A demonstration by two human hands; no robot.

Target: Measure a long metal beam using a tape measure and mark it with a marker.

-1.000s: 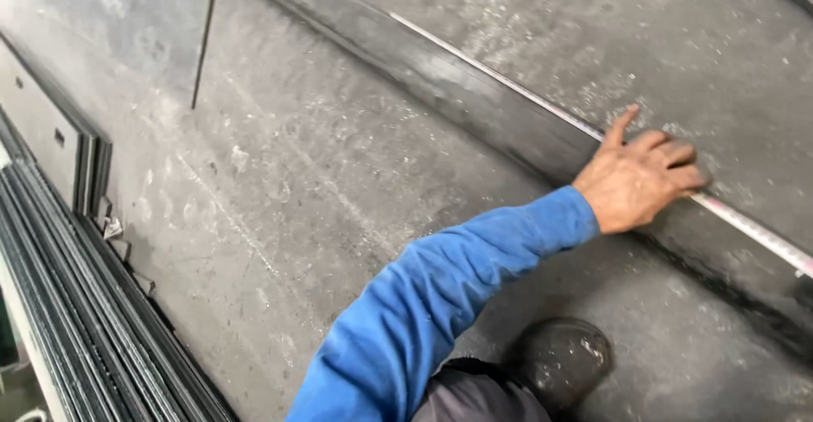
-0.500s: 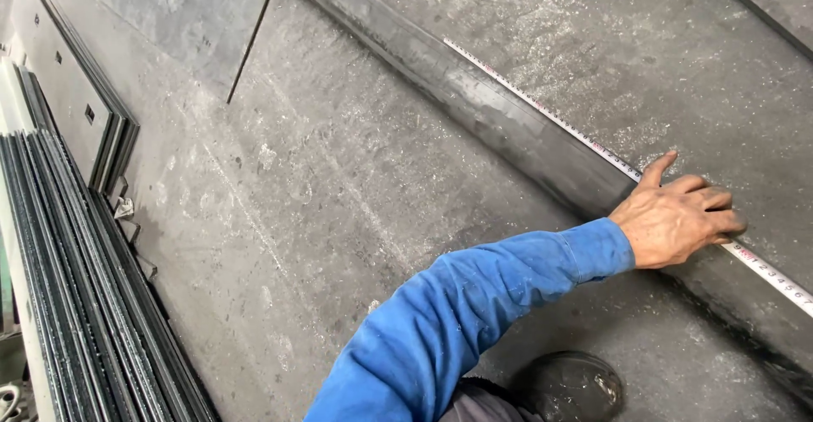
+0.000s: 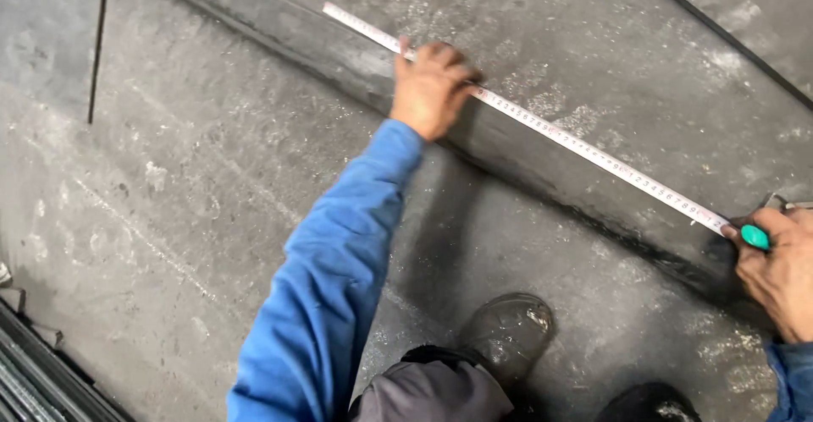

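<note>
A long grey metal plate [image 3: 593,75] lies flat on the concrete floor [image 3: 186,193], its near edge running from the upper left down toward the lower right; a white measuring tape [image 3: 584,149] is stretched along that edge, its free end near the top of the view and its other end at the right.

The left hand [image 3: 432,90], at the end of a blue sleeve [image 3: 330,278], is pressed down on the tape partway along its length; the fingers curl over the strip and pin it against the plate, the thumb lying on the near side. The right hand [image 3: 779,270] sits at the lower right, closed around the tape's case — only a green part [image 3: 754,237] of it shows between the fingers, right where the strip ends; the rest of that hand's grip is cut off by the frame, though the fingers are plainly wrapped tight.

Below the hands, a worn dark boot [image 3: 508,333] stands on the floor just in front of the plate's edge; a second boot toe [image 3: 648,403] shows at the bottom margin. A thin dark rod [image 3: 98,45] lies on the floor at the upper left, and a stack of dark metal strips [image 3: 34,380] fills the lower left corner.
</note>
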